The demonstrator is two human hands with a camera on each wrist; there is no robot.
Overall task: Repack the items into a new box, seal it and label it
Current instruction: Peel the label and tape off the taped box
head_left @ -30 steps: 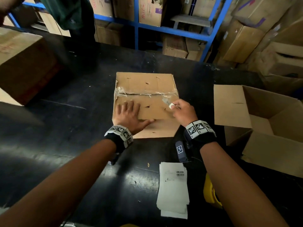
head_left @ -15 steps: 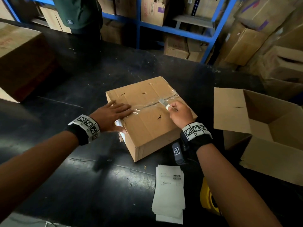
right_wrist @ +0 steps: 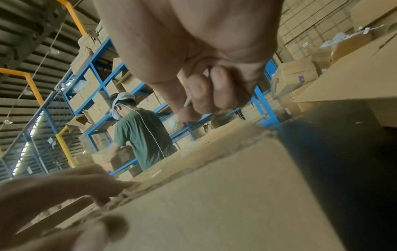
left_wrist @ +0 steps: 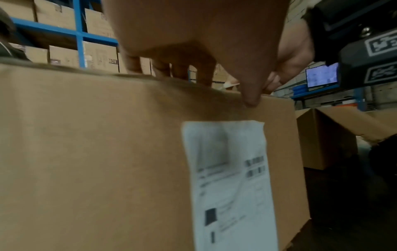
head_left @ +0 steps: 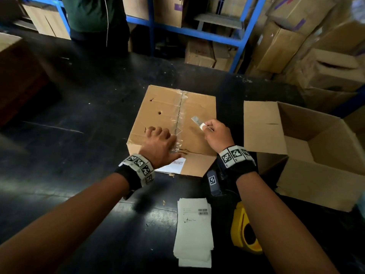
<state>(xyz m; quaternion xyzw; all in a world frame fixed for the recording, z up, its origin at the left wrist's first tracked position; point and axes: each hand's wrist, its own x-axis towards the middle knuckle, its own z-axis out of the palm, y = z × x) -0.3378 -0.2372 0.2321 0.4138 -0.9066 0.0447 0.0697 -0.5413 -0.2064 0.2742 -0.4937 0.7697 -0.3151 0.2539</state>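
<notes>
Bracing the old box (head_left: pixel 166 113) mid-desk (head_left: pixel 83 139), left hand (head_left: pixel 160 145) lies on its top by the taped seam (head_left: pixel 179 115), fingers bent over the lid, gripping nothing. Right hand (head_left: pixel 216 134) pinches a small blade (head_left: pixel 197 121) above the lid. Cardboard looks dented, punctured, soft; likely best held at the corners, not the flaps. New box (head_left: pixel 308 155) sits open to the right.

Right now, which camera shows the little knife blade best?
The head view shows it best: the right hand pinches the small blade above the taped box, plainly lit. The right wrist view shows only a thin sliver between the fingers. The left wrist view does not show it; the left hand fills the top.
</notes>
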